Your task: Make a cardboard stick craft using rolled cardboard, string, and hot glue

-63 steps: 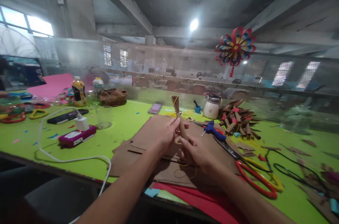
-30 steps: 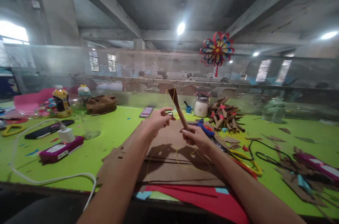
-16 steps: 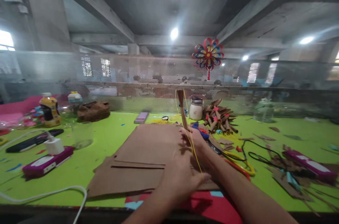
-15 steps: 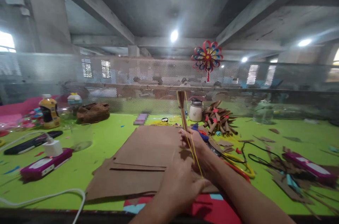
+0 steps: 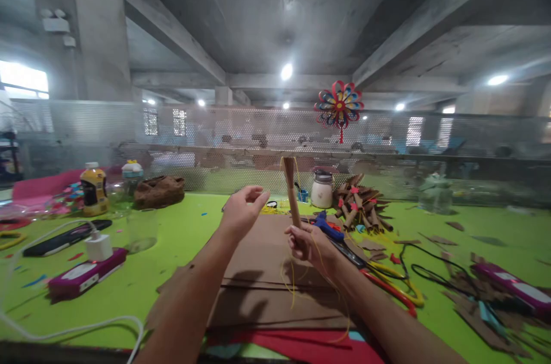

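My right hand (image 5: pixel 307 243) is closed around the lower end of a slim brown paper roll (image 5: pixel 293 197) held upright, its top end fringed and flared. A yellow thread (image 5: pixel 281 171) runs over the roll's top, and loose loops of it hang below my fingers. My left hand (image 5: pixel 244 210) is raised to the left of the roll, apart from it, fingers forward and thumb apart, with nothing seen in it. Beneath both hands lies a stack of brown paper sheets (image 5: pixel 262 260), with red paper (image 5: pixel 301 344) at the near edge.
Right of the stack lie a blue-handled tool (image 5: pixel 329 228), yellow and red handles (image 5: pixel 402 295) and a black cord. Behind are a lidded jar (image 5: pixel 322 190) and a heap of paper rolls (image 5: pixel 361 203). At left stand a power strip (image 5: pixel 88 278), clear cup (image 5: pixel 143 231) and bottle (image 5: pixel 93 189).
My left hand has moved from the thread's lower end near my right forearm up and left, coming away from the thread. The thread now hangs in loose loops. The right hand keeps the roll.
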Available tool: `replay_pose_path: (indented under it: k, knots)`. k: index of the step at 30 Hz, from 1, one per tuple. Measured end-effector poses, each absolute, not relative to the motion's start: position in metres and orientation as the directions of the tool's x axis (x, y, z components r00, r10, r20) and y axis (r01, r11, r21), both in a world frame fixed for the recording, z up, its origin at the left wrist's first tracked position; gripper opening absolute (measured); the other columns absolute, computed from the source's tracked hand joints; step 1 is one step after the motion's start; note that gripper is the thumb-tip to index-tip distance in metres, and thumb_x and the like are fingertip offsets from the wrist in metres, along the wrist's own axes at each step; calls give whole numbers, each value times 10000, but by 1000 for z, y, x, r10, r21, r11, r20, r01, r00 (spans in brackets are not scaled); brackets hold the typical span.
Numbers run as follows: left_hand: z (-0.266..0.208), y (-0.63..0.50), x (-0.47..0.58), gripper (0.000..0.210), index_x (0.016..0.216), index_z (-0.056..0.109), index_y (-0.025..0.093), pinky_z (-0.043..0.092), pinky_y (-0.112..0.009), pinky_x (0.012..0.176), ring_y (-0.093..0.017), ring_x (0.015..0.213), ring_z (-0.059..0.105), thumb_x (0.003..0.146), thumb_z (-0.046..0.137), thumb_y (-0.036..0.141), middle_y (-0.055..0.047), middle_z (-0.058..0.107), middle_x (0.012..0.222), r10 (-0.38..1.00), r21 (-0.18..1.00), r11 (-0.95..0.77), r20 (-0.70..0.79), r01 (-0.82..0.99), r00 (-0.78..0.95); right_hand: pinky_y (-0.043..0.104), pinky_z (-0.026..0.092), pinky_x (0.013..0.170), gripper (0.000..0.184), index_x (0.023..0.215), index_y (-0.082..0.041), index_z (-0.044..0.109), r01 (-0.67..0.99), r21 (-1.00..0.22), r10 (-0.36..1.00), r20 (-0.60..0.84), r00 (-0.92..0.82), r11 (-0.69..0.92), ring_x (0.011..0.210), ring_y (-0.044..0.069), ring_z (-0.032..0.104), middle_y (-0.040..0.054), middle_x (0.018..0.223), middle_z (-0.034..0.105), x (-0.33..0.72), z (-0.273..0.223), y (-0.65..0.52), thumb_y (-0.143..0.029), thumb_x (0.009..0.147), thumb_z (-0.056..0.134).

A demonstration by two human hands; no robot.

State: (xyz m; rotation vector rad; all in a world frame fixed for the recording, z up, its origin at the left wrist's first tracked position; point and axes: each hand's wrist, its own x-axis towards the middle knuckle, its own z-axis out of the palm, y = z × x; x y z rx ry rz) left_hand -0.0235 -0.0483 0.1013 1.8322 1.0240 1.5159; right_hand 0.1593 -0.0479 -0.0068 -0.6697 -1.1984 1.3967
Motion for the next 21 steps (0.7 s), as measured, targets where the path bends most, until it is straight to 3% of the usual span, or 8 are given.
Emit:
replay_pose_path:
  k: [3, 7, 10, 15, 21]
  knots:
    - [96, -32, -5, 423, 972, 597, 140, 446, -301, 711, -211, 861, 605, 647, 708, 386, -108, 665, 907, 885, 898, -437, 438, -43, 156, 194, 280, 428, 337, 830, -135, 607, -350, -929, 936, 225, -269, 123, 435, 50, 429, -19, 575, 536, 157, -10, -51, -423, 682, 703]
    - [82, -22, 12, 429, 991, 563, 121, 445, -345, 803, -211, 875, 619, 673, 705, 371, -106, 680, 830, 853, 903, -359, 420, -234, 310, 192, 257, 416, 357, 835, -133, 605, -265, -957, 937, 199, -288, 121, 419, 50, 431, -19, 582, 543, 152, -9, -59, -441, 678, 692]
    - [72, -20, 17, 383, 1014, 553, 113, 439, -374, 847, -201, 847, 635, 744, 648, 367, -116, 691, 806, 821, 912, -280, 389, -298, 418, 196, 272, 419, 370, 788, -126, 602, -208, -969, 942, 187, -280, 131, 414, 54, 430, -20, 558, 540, 150, -4, -64, -454, 650, 702]
    - [62, -21, 25, 352, 1074, 518, 152, 458, -402, 828, -210, 821, 654, 832, 530, 408, -119, 699, 857, 778, 893, -165, 379, -419, 501, 195, 309, 449, 318, 717, -137, 577, -269, -956, 938, 195, -287, 117, 483, 61, 446, -11, 604, 535, 152, -2, -65, -415, 648, 716]
    - [56, -31, 34, 428, 1166, 435, 182, 486, -386, 770, -212, 761, 664, 790, 610, 287, -70, 691, 733, 775, 913, -95, 318, -396, 546, 207, 347, 468, 279, 745, -155, 588, -295, -950, 915, 204, -348, 100, 531, 80, 462, 20, 693, 568, 151, -12, -60, -400, 673, 699]
